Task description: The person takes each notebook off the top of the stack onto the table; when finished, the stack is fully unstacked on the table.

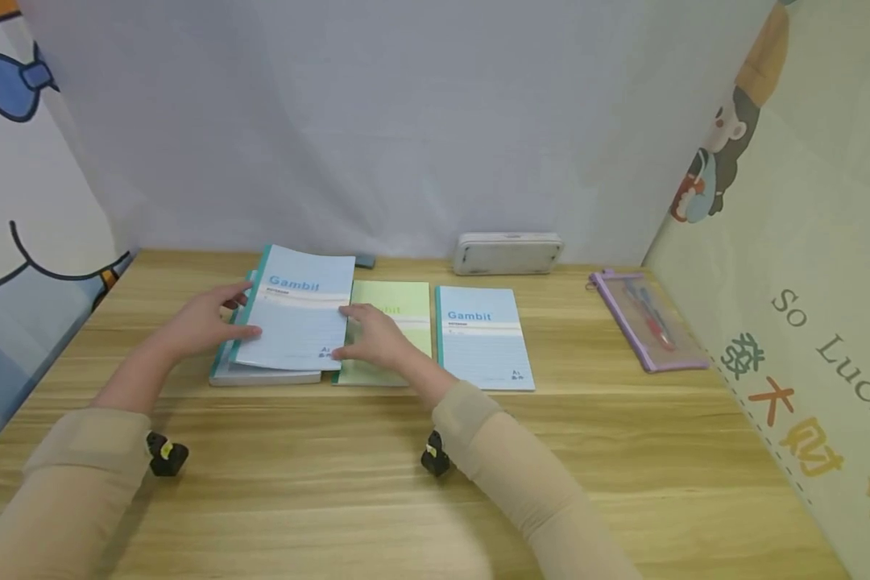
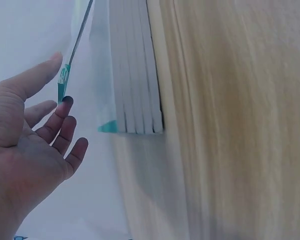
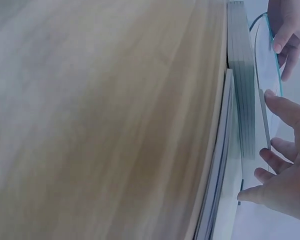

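Observation:
A light-blue "Gambit" notebook with a green spine is held slightly tilted above a stack of notebooks. At its spine side, my left hand pinches the edge between thumb and fingers. On the opposite edge, my right hand grips the notebook, thumb on the cover and fingers at the edge. The stack's thick page edges show in both wrist views. Partly behind the right hand lies a green notebook. To its right is another blue notebook, flat on the table.
A white case stands at the table's back edge. Toward the right lies a purple-trimmed see-through pouch with pens inside. A small dark object shows behind the held notebook. Cloth hangs behind and beside the wooden table.

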Available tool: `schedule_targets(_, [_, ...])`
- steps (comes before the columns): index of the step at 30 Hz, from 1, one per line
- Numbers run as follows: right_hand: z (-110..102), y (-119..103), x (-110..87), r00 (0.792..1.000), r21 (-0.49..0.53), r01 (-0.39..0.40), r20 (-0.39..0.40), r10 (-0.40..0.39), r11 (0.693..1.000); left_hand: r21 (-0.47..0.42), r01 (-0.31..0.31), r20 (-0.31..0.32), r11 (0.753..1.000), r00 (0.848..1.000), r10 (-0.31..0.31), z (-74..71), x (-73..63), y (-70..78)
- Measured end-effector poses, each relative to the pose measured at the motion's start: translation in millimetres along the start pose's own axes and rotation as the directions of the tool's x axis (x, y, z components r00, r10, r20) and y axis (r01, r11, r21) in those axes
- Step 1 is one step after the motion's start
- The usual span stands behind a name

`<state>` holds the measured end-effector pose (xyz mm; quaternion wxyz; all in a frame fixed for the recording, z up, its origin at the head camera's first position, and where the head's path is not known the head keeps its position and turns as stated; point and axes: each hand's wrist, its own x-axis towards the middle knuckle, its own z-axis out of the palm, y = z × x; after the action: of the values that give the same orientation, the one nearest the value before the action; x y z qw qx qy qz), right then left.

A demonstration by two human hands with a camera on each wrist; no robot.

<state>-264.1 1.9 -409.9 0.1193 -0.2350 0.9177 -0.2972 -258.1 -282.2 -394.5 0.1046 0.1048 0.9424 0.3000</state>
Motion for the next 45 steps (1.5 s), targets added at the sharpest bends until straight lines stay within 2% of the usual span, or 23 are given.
schedule_targets(9, [-33.5, 7.5, -15.3, 1.0, 0.062, 0.017, -0.016, -0.016, 0.998, 0.031, -0.101, -0.031, 0.994, 0.994, 0.102, -1.6, -2.0, 24.6])
schedule_targets(19, [-61.9, 23.9, -32.3, 0.998, 0.029, 0.049, -0.032, -0.048, 0.998, 0.053, -0.164, -0.052, 0.985, 0.985, 0.167, 0.4, 1.6, 56.6])
schedule_targets(26, [-76.9, 36.7, -47.7, 0.998, 0.001, 0.034, -0.06, -0.034, 0.999, 0.076, -0.239, -0.062, 0.968, 0.968, 0.244, 3.0, 6.2, 77.4])
schedule_targets(36, [-101.3, 60.4, -72.8, 0.992, -0.008, 0.061, -0.112, -0.061, 0.998, 0.041, -0.326, -0.05, 0.944, 0.943, 0.328, 9.8, 11.9, 115.9])
schedule_targets(42, [-116.9, 75.9, -86.4, 0.986, 0.047, 0.092, -0.141, -0.085, 0.995, 0.054, -0.332, -0.066, 0.942, 0.94, 0.335, 19.2, 18.2, 141.4])
schedule_targets(45, [-125.2, 82.8, -94.2, 0.986, 0.072, 0.098, -0.143, -0.087, 0.993, 0.04, -0.356, -0.075, 0.934, 0.931, 0.358, 25.7, 24.3, 151.5])
